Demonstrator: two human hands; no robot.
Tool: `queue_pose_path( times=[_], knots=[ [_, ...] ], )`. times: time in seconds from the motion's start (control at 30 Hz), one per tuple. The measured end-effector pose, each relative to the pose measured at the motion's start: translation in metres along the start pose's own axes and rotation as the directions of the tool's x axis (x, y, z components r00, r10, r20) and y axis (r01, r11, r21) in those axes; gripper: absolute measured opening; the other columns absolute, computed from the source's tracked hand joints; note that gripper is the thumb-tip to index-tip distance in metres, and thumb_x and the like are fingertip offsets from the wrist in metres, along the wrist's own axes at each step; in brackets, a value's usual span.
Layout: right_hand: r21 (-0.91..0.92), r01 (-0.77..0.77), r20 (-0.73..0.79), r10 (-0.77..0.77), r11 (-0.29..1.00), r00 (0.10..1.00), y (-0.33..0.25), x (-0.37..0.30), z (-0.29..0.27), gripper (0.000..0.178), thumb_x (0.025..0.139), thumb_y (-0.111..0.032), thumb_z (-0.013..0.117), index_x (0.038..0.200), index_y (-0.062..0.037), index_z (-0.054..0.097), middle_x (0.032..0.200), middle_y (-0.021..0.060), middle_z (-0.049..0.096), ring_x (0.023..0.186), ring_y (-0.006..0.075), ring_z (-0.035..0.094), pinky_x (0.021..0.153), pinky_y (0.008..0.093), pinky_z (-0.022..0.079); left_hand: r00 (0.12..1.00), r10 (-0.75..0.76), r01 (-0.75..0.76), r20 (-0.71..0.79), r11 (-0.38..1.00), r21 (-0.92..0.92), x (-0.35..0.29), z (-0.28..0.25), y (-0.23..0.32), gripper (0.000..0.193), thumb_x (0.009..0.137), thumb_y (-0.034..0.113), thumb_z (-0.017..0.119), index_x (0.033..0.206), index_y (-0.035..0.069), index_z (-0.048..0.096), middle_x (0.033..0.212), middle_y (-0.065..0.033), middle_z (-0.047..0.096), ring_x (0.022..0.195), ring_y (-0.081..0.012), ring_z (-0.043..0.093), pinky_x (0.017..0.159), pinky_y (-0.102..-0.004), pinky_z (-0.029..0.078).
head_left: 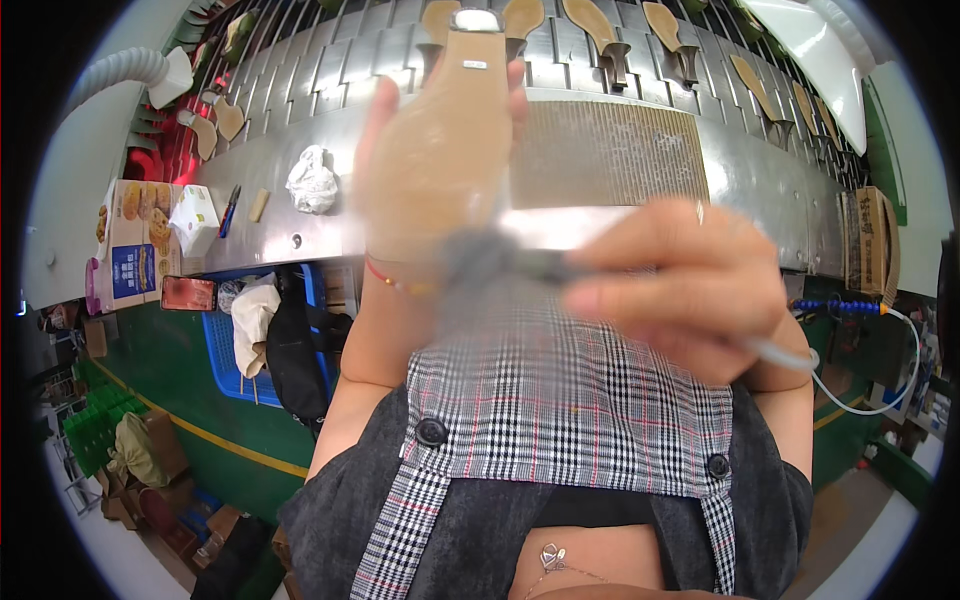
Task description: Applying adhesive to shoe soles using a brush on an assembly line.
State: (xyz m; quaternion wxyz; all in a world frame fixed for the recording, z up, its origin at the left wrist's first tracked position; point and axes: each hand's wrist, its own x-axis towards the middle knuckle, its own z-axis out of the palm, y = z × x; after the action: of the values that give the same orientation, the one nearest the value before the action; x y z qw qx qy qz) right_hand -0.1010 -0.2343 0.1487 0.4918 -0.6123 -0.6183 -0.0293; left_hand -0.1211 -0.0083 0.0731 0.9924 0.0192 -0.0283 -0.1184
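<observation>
Both bare forearms rise from the lower edge and meet close under the camera. The left hand (420, 170) is raised high, its fingers (372, 110) curled round from behind, with fingertips showing at either side of what it grips; a thin red thread bracelet (385, 277) circles its wrist. The right hand (680, 285) sits lower and to the right, knuckles outward, fingers (620, 300) pinched together pointing left. Both hands are blurred.

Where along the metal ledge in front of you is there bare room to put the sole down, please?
The metal ledge is bare right of the ribbed panel. A smaller gap lies between the crumpled white cloth and the left hand. Its left end is crowded: blue pen, small tan block, white box.
</observation>
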Motion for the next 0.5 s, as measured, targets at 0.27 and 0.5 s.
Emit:
queue_pose_path(
  times=[0.27, 0.5],
  knots=[
    [0.013, -0.086, 0.039, 0.085, 0.996, 0.996, 0.004, -0.001, -0.012, 0.024, 0.074, -0.007, 0.064, 0.095, -0.0035, 0.075, 0.093, 0.017, 0.07, 0.072, 0.0263, 0.068, 0.061, 0.0331, 0.054, 0.993, -0.03, 0.028, -0.116, 0.999, -0.017, -0.006, 0.008, -0.001, 0.073, 0.101, 0.051, 0.028, 0.146, -0.006, 0.027, 0.147, -0.029, 0.034, 0.132, -0.0365, 0.041, 0.111, -0.0429, 0.036],
    [0.01, -0.152, 0.118, 0.149, 0.988, 0.982, 0.004, -0.002, -0.023, 0.025, 0.072, -0.012, 0.064, 0.092, -0.0041, 0.075, 0.091, 0.0171, 0.07, 0.076, 0.0284, 0.067, 0.065, 0.0346, 0.052, 0.977, -0.058, 0.071, -0.205, 0.996, 0.056, -0.013, 0.016, -0.003, 0.075, 0.099, 0.054, 0.036, 0.144, -0.007, 0.034, 0.144, -0.0261, 0.041, 0.127, -0.0385, 0.047, 0.109, -0.0436, 0.037]
  ],
)
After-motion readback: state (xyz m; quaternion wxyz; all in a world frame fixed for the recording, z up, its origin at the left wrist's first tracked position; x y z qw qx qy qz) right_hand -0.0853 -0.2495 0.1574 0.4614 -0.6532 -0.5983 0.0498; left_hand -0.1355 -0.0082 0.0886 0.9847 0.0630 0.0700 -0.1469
